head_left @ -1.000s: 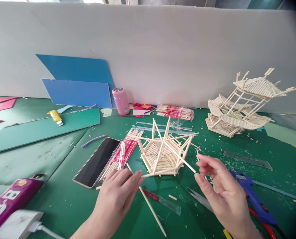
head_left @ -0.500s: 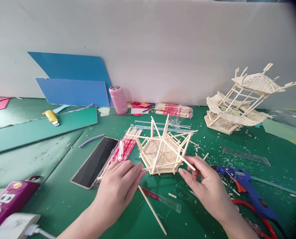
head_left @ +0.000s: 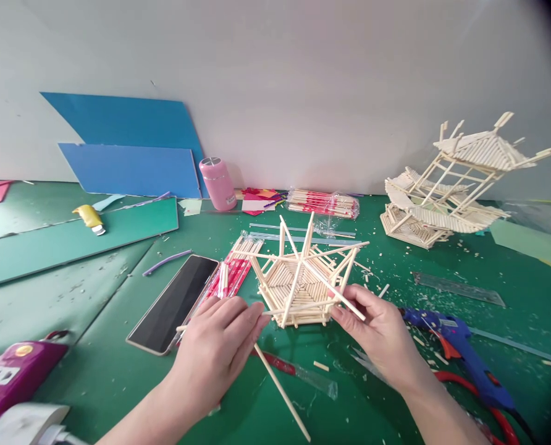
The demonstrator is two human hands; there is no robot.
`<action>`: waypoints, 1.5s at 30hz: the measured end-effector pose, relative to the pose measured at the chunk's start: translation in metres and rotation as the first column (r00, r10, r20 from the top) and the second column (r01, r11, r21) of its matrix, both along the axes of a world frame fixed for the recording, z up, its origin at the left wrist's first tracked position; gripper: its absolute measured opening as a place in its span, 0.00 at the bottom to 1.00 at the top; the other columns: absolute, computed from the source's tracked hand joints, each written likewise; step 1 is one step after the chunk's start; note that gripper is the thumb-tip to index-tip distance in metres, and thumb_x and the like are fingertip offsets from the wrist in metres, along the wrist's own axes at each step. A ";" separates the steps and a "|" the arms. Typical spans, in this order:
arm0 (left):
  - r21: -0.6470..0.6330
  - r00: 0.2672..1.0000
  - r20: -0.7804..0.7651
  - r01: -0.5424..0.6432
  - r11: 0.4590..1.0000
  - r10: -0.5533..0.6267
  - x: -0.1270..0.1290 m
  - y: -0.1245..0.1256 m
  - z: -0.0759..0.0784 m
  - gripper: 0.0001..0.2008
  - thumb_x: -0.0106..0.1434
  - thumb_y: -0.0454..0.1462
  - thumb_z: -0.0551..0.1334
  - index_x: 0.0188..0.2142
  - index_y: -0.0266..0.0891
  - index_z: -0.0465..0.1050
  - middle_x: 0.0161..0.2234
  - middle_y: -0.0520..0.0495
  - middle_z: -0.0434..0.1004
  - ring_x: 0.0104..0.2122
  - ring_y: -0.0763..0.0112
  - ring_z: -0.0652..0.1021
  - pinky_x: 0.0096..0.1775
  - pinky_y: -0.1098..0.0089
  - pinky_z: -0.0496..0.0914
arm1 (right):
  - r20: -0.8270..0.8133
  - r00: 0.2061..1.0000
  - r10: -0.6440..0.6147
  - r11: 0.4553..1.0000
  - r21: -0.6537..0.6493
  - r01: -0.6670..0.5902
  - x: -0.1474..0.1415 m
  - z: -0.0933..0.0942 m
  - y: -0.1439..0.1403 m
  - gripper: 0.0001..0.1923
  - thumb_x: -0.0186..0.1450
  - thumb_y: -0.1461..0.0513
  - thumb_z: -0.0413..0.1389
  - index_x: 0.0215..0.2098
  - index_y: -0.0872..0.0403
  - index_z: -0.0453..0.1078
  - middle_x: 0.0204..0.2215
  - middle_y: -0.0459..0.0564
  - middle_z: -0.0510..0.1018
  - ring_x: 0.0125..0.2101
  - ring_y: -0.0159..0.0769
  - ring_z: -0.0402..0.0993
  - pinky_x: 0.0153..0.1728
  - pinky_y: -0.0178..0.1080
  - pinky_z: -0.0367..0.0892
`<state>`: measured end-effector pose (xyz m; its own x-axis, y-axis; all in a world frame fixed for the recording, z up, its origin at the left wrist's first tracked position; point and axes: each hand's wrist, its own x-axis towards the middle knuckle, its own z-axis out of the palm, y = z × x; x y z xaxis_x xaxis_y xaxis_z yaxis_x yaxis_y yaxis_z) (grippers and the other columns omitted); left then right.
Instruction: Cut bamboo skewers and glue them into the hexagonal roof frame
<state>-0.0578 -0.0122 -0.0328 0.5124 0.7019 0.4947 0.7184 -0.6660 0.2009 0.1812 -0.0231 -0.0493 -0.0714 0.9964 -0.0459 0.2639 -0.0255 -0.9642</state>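
In the middle stands a small framework of thin wooden sticks [head_left: 298, 281], with a ribbed polygonal floor, short posts and long sticks crossing over the top. My left hand [head_left: 224, 346] is closed at its front left, gripping a thin wooden stick [head_left: 180, 329] that pokes out behind the hand and reaches along the framework's front edge. My right hand [head_left: 372, 327] pinches at the front right corner, where the stick's far end meets a post; the exact contact is partly hidden by the fingers. Another wooden stick [head_left: 282, 392] slants below my left hand, its upper end hidden.
A phone [head_left: 178, 303] and packs of sticks [head_left: 238, 266] lie left. On the right are a blue glue gun [head_left: 461, 346] and red-handled tool [head_left: 498, 420]. Behind stand a pink flask [head_left: 217, 183] and a larger stick pagoda [head_left: 446, 185]. A purple power strip [head_left: 20, 383] sits front left.
My right thumb and fingers have closed in on the framework's front right corner. My left hand has shifted slightly left, still gripping the stick. The view has moved a little.
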 end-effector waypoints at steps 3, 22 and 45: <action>-0.010 1.000 -0.004 0.006 1.000 -0.006 0.000 0.001 0.000 0.07 0.64 0.34 0.54 0.36 0.38 0.70 0.25 0.49 0.71 0.23 0.71 0.71 0.28 0.69 0.64 | -0.031 1.000 -0.001 1.000 -0.008 0.001 -0.001 0.001 0.001 0.13 0.59 0.53 0.56 0.37 0.53 0.69 0.28 0.44 0.71 0.28 0.32 0.67 0.28 0.32 0.65; 0.066 1.000 -0.011 0.022 0.998 -0.021 0.018 0.001 -0.002 0.09 0.64 0.31 0.53 0.41 0.34 0.68 0.27 0.46 0.72 0.26 0.67 0.72 0.30 0.65 0.62 | -0.111 0.993 -0.037 0.999 -0.012 0.036 -0.009 0.005 -0.001 0.10 0.61 0.55 0.54 0.34 0.53 0.68 0.25 0.43 0.65 0.26 0.30 0.61 0.26 0.31 0.60; 0.306 0.985 -0.160 -0.018 0.952 0.070 0.024 0.001 0.001 0.05 0.60 0.32 0.58 0.36 0.34 0.71 0.23 0.47 0.75 0.22 0.65 0.73 0.31 0.61 0.62 | -0.223 0.973 -0.052 0.998 0.033 0.061 -0.011 -0.002 0.001 0.08 0.60 0.57 0.56 0.33 0.54 0.69 0.26 0.43 0.67 0.26 0.29 0.59 0.26 0.32 0.57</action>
<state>-0.0339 -0.0117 -0.0315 0.5779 0.5561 0.5974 0.7539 -0.6440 -0.1299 0.1701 -0.0217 -0.0512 -0.0192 0.9998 0.0044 0.0422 0.0052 -0.9991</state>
